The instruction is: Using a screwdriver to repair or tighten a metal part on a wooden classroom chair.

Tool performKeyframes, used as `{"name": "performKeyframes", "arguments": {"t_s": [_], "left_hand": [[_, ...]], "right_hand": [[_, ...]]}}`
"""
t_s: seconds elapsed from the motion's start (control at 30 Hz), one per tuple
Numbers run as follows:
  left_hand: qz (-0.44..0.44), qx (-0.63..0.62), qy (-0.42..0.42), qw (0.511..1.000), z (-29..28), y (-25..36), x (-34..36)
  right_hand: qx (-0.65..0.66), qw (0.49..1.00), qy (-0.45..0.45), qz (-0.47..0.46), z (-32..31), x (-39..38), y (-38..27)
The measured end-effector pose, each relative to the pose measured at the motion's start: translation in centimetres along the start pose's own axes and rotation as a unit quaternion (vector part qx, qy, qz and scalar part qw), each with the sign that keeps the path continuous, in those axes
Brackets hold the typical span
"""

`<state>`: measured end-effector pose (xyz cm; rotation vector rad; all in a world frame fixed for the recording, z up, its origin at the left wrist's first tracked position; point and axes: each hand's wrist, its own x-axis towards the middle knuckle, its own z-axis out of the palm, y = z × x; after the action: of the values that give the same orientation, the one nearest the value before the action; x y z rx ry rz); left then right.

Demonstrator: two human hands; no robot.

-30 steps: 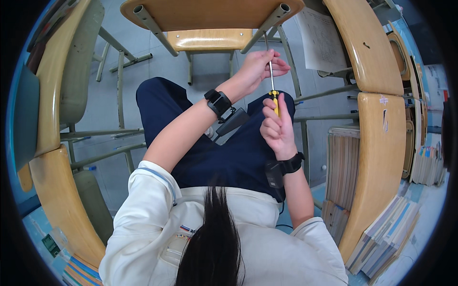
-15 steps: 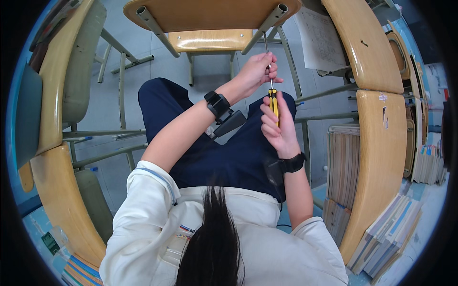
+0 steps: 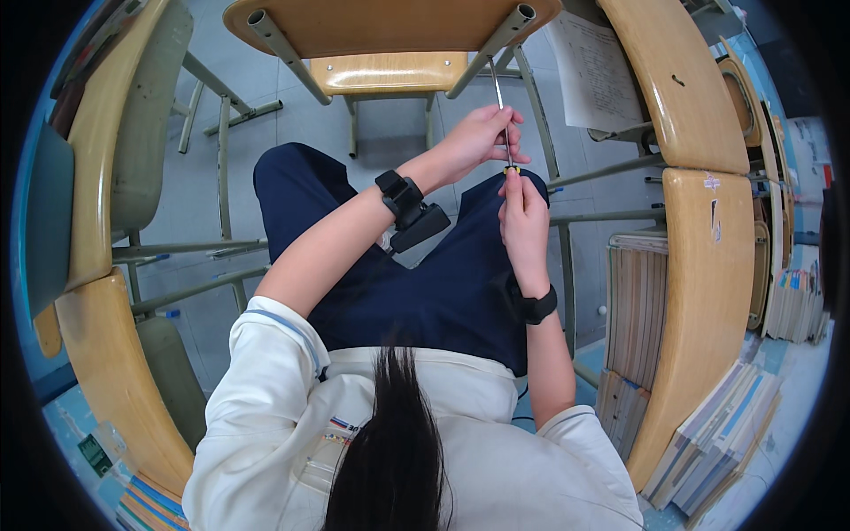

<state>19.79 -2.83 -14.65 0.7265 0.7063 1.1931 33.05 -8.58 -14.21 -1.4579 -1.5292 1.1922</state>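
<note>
A screwdriver (image 3: 498,94) with a long metal shaft slants away from me, its far end at the metal tube of the chair (image 3: 390,74) in front. My right hand (image 3: 524,217) is closed round its handle, and only a yellow and black bit of the handle's top shows. Farther up, my left hand (image 3: 482,140) pinches the shaft lightly between thumb and fingers, with some fingers stretched past it. Whether the tip sits in a screw is too small to tell. Each wrist wears a black strap; a black box hangs from the left one (image 3: 421,228).
Wooden desks stand at the left (image 3: 119,354) and right (image 3: 704,292). Stacked books (image 3: 633,301) fill the space under the right desk, and more books (image 3: 713,434) lie beyond it. A printed sheet (image 3: 595,75) hangs at the upper right. Metal desk legs (image 3: 567,283) flank my knees.
My right hand has turned and slid up the handle, covering most of the yellow that showed before. My left fingers have loosened and shifted slightly, baring more of the lower shaft.
</note>
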Motion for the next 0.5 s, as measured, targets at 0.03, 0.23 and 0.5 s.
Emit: {"name": "performKeyframes", "arguments": {"t_s": [0.03, 0.23, 0.5], "left_hand": [[-0.007, -0.007, -0.01, 1.0, 0.1, -0.1, -0.1], [-0.011, -0.054, -0.028, 0.998, -0.7, -0.1, -0.3], [0.001, -0.072, -0.053, 0.996, -0.6, 0.2, -0.4]], "right_hand": [[0.0, 1.0, 0.001, 0.0, 0.1, -0.1, 0.1], [0.427, 0.854, -0.239, 0.178, -0.2, -0.4, -0.1], [0.731, 0.523, -0.34, 0.278, -0.6, 0.7, 1.6]]}}
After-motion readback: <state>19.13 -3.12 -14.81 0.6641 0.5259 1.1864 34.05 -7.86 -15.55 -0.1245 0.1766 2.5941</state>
